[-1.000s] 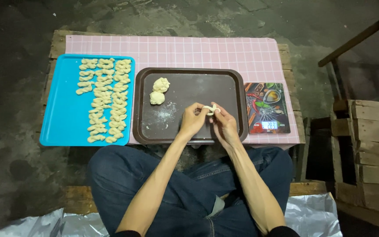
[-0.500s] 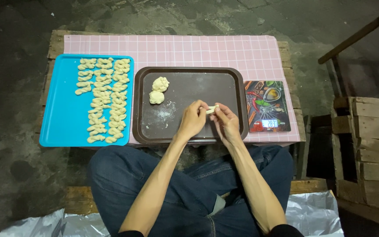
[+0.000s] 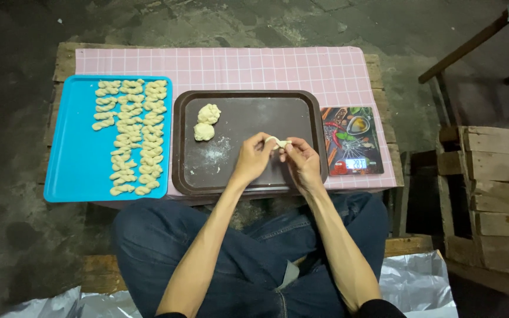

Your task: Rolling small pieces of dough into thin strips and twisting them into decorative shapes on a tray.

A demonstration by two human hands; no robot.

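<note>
Both hands (image 3: 278,158) pinch one dough strip (image 3: 278,142) — between fingertips.

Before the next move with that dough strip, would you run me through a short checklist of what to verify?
1. Dough strip held by both left hand and right hand: ok.
2. Hands above the brown tray: ok.
3. Free space on the blue tray beside the shaped pieces: ok.
4. Dough lumps left on the brown tray: ok, two.
5. Strip's twist finished: cannot tell.
</note>
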